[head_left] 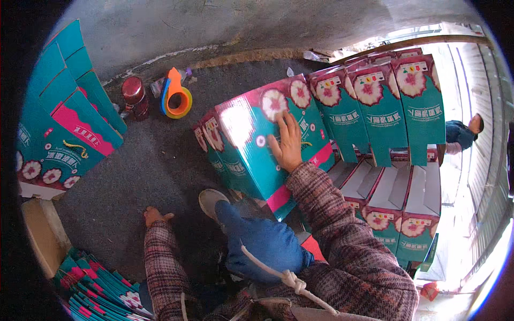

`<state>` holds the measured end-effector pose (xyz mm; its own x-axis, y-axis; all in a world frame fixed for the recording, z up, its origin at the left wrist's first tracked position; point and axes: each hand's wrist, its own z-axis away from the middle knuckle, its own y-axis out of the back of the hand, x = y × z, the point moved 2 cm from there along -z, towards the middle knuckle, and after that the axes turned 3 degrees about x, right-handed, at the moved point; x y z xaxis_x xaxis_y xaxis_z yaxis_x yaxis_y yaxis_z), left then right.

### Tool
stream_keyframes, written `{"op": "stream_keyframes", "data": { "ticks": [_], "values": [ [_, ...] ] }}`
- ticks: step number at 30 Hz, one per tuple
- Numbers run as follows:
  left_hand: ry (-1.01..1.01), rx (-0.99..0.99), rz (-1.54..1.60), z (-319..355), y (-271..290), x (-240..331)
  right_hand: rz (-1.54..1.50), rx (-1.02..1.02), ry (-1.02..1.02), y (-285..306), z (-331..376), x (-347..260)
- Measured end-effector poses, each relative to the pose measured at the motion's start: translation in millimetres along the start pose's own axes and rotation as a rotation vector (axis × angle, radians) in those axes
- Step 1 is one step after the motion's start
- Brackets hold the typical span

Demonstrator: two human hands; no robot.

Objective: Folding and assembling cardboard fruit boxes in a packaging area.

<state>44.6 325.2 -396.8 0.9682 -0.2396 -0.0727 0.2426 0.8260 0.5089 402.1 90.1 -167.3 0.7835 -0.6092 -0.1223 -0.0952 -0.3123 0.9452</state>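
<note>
The right hand (289, 143) lies flat and open on a tilted teal gift box (262, 144) on the floor, gripping nothing. The left hand (155, 216) rests empty on the floor. Unsupported, the box could topple against the neighbouring row of boxes (380, 107).

Bare floor (160, 160) lies open between the carton stacks (375, 101).

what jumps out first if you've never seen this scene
The teal and pink carton at centre, with the right hand flat on its face. Behind it, a row of matching cartons at upper right. An orange tape dispenser lies on the grey floor, upper left.
</note>
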Motion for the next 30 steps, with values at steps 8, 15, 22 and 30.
{"op": "stream_keyframes", "data": {
  "ticks": [8, 15, 22, 30],
  "values": [
    [-0.084, 0.052, 0.021, 2.4, 3.5, -5.2, 0.002, 0.022, 0.014, 3.8, 0.2, -4.1],
    [-0.151, 0.253, 0.097, -14.8, -19.6, -29.5, -0.011, 0.070, -0.004, 2.7, 5.3, -3.7],
    [-0.664, 0.400, 0.278, 38.7, -30.3, -47.8, -0.079, 0.189, 0.015, 14.7, 3.2, 2.9],
    [-0.748, 0.629, 0.562, 192.0, 11.4, -71.8, -0.009, 0.268, 0.052, 21.4, 5.0, 0.9]
  ]
}}
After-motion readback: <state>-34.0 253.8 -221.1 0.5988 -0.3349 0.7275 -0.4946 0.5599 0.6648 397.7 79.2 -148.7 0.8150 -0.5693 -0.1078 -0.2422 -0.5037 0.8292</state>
